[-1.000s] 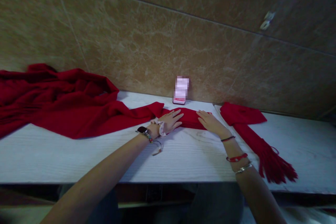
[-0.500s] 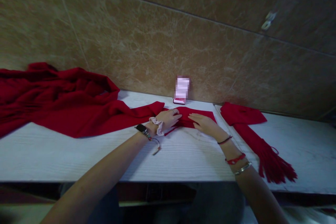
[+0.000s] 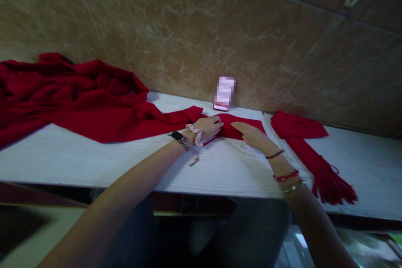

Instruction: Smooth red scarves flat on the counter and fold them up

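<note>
A long red cloth, apparently a scarf (image 3: 125, 123), stretches from a rumpled pile at the left to a flat, narrow section (image 3: 229, 117) in front of me. My left hand (image 3: 209, 127) lies on this section, palm down, fingers stretched to the right and slightly bent. Resting near the section's right end, my right hand (image 3: 253, 136) has its fingers extended flat, pointing left. A gap of red cloth shows between the two hands. Off to the right lies another red scarf (image 3: 298, 127), bent over itself, with its fringe toward the front edge.
A phone (image 3: 224, 92) with a lit, blurred screen leans against the brown marbled wall (image 3: 176, 29) behind the cloth. The white wood-grain table (image 3: 132, 165) has a seam right of my right hand. My legs are below its front edge.
The camera view has tilted, so the table and cloth appear higher and slightly further right. Both hands stay on the cloth; my right hand's fingers are closer together.
</note>
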`<state>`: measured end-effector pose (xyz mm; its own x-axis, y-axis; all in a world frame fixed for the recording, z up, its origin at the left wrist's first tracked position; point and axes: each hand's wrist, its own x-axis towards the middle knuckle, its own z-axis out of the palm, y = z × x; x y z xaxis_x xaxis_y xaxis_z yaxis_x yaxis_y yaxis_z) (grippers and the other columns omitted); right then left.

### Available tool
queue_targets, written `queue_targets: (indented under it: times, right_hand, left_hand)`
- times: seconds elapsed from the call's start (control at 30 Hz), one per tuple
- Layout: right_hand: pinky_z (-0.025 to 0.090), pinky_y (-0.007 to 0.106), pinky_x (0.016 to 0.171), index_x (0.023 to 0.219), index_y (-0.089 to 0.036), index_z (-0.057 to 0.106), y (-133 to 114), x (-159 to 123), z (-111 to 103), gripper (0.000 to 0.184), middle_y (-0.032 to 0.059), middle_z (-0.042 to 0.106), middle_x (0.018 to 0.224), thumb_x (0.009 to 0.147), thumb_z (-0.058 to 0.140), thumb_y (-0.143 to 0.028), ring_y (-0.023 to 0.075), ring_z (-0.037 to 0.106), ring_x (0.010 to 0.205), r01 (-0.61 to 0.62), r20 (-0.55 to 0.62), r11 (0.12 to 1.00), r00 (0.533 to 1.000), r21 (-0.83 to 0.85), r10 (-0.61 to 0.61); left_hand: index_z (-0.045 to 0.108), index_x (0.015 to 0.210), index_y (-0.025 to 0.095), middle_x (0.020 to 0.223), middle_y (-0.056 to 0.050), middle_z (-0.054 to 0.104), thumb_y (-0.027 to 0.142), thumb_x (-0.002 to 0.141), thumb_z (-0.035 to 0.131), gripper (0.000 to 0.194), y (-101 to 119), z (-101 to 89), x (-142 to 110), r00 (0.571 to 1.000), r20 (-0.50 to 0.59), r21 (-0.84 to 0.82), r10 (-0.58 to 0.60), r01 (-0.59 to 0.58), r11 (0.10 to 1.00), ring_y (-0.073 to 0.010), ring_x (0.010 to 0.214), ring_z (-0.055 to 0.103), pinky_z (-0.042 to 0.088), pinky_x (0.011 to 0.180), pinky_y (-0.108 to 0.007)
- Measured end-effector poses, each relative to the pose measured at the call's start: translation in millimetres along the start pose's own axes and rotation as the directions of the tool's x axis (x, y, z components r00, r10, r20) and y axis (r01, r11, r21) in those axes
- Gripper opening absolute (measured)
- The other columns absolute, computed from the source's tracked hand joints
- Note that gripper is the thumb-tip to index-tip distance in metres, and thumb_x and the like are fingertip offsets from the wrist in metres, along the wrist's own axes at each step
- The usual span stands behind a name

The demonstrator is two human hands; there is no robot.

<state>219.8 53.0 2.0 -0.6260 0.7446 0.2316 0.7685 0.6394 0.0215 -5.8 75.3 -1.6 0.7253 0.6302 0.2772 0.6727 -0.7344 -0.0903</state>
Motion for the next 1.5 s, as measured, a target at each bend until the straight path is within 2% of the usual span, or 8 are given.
queue_targets:
  times: [0.23, 0.43, 0.57, 0.7, 0.9, 1.0, 1.27, 1.5]
  right_hand:
    - [0.041, 0.036, 0.095, 0.118, -0.014, 0.052, -4, 4, -5, 0.040, 0.0094, 0.058, 0.118, 0.083, 0.032, -0.011, 0.0182, 0.053, 0.108, -0.101, -0.089, 0.995, 0.991, -0.025, 0.099]
    - [0.039, 0.037, 0.097, 0.116, -0.016, 0.055, -1, 1, -6, 0.040, 0.0064, 0.057, 0.119, 0.079, 0.038, -0.010, 0.0181, 0.050, 0.112, -0.044, -0.022, 0.999, 0.999, 0.026, 0.045]
    - [0.043, 0.034, 0.093, 0.115, -0.015, 0.055, 0, -1, -8, 0.037, 0.0070, 0.059, 0.116, 0.083, 0.037, -0.014, 0.0174, 0.055, 0.106, -0.078, -0.077, 0.994, 0.993, 0.074, 0.084]
    - [0.045, 0.034, 0.090, 0.113, -0.016, 0.056, 1, -1, -10, 0.035, 0.0067, 0.062, 0.111, 0.085, 0.036, -0.017, 0.0175, 0.058, 0.101, -0.097, -0.145, 0.986, 0.983, 0.134, 0.116]
    - [0.044, 0.035, 0.091, 0.113, -0.015, 0.057, -1, 2, -8, 0.035, 0.0076, 0.062, 0.112, 0.082, 0.039, -0.014, 0.0174, 0.057, 0.102, -0.102, -0.119, 0.989, 0.986, 0.111, 0.115]
    - [0.043, 0.034, 0.092, 0.114, -0.012, 0.056, -3, 3, -6, 0.037, 0.0100, 0.060, 0.114, 0.079, 0.041, -0.010, 0.0180, 0.055, 0.104, -0.086, -0.107, 0.995, 0.990, 0.055, 0.092]
    - [0.044, 0.034, 0.091, 0.111, -0.016, 0.058, 1, 4, -1, 0.034, 0.0083, 0.062, 0.111, 0.084, 0.037, -0.014, 0.0172, 0.057, 0.102, -0.068, -0.148, 0.997, 0.986, 0.042, 0.073]
    - [0.046, 0.034, 0.087, 0.110, -0.017, 0.059, 1, 2, -6, 0.032, 0.0064, 0.064, 0.108, 0.084, 0.040, -0.017, 0.0179, 0.060, 0.096, -0.111, -0.192, 0.990, 0.973, 0.091, 0.127]
  left_hand:
    - [0.054, 0.110, 0.019, 0.110, -0.006, 0.051, 0.026, 0.090, 0.034, 0.029, -1, -1.2, 0, 0.998, -0.057, 0.009, 0.012, -0.012, 1.000, -0.0158, 0.088, 0.053, 0.043, 0.070, -0.026]
    - [0.055, 0.108, 0.021, 0.102, -0.003, 0.055, 0.022, 0.092, 0.031, 0.029, 4, -10.6, -1, 1.000, -0.022, -0.020, -0.011, 0.011, 1.000, -0.0130, 0.080, 0.053, 0.040, 0.060, -0.022]
    - [0.055, 0.107, 0.019, 0.101, -0.004, 0.056, 0.019, 0.090, 0.035, 0.026, 6, -12.7, -2, 0.999, 0.016, 0.007, -0.044, 0.044, 0.999, -0.0133, 0.081, 0.053, 0.041, 0.063, -0.022]
    - [0.055, 0.107, 0.018, 0.106, -0.006, 0.054, 0.028, 0.089, 0.040, 0.025, 4, -8.5, -1, 0.998, -0.049, 0.027, -0.026, 0.027, 0.999, -0.0170, 0.091, 0.052, 0.043, 0.073, -0.027]
    - [0.055, 0.106, 0.017, 0.106, -0.007, 0.053, 0.036, 0.084, 0.050, 0.030, 9, -6.3, 2, 0.997, -0.077, -0.003, -0.019, 0.019, 1.000, -0.0196, 0.095, 0.052, 0.045, 0.075, -0.029]
    - [0.056, 0.104, 0.017, 0.104, -0.007, 0.054, 0.038, 0.085, 0.047, 0.030, 14, -8.1, 4, 0.995, -0.086, -0.008, -0.046, 0.045, 0.999, -0.0189, 0.094, 0.052, 0.045, 0.073, -0.028]
    - [0.058, 0.100, 0.018, 0.102, -0.006, 0.054, 0.029, 0.086, 0.046, 0.022, 19, -4.9, 9, 0.991, -0.108, 0.033, -0.080, 0.084, 0.996, -0.0186, 0.092, 0.050, 0.046, 0.068, -0.026]
    - [0.056, 0.100, 0.017, 0.099, -0.007, 0.054, 0.020, 0.090, 0.033, 0.025, 22, -13.9, 7, 0.989, -0.129, 0.050, -0.078, 0.085, 0.995, -0.0173, 0.088, 0.051, 0.043, 0.054, -0.022]
